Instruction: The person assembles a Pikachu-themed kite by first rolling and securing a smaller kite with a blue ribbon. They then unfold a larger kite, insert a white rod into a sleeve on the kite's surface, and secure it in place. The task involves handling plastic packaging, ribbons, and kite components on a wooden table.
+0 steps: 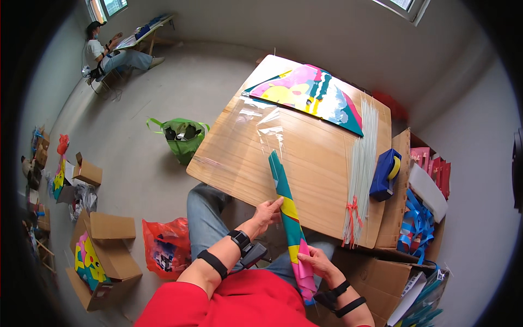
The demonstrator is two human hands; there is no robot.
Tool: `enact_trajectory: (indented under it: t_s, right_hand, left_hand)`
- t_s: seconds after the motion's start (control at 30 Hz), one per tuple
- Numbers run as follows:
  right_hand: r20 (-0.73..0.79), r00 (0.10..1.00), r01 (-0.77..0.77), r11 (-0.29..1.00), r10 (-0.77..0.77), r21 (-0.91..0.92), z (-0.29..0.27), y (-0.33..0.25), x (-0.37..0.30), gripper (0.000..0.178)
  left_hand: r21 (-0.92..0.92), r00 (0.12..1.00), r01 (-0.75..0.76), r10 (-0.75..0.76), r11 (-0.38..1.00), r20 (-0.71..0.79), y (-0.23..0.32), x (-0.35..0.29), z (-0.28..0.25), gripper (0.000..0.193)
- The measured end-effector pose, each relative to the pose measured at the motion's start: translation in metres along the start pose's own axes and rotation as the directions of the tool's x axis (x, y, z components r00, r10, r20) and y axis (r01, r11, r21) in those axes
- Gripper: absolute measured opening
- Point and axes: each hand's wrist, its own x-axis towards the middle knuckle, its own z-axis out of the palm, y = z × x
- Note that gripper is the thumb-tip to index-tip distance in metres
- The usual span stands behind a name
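No readable text, no legible labels, numbers or signs

Rod bundle (359,169) on table (318,180), right of the rolled fabric (287,210)

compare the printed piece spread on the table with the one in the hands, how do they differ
The spread piece lies broad and flat, while the held piece is gathered into a long, narrow strip. The spread piece rests on the table; the held piece is gripped by the left hand and right hand. Both show teal, yellow and pink.
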Motion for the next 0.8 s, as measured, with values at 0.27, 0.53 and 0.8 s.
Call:
enact_trajectory:
  t_s: [0.27,0.53,0.8]
  right_hand:
    - [-0.165,0.976,0.144,0.99,-0.142,0.002,0.005,-0.003,0.023,0.048]
    - [-0.225,0.97,0.077,0.994,-0.094,-0.081,0.009,-0.03,0.05,0.062]
    - [-0.114,0.98,0.118,0.936,-0.163,-0.331,-0.018,-0.007,-0.065,0.073]
  left_hand:
    - [0.028,0.993,0.052,-0.055,0.998,0.1,-0.037,-0.008,0.014,0.027]
    - [0.088,0.992,0.045,-0.055,0.995,0.111,-0.063,-0.03,0.025,0.024]
    - [0.045,0.994,0.074,-0.078,0.996,0.083,-0.05,-0.036,0.026,0.023]
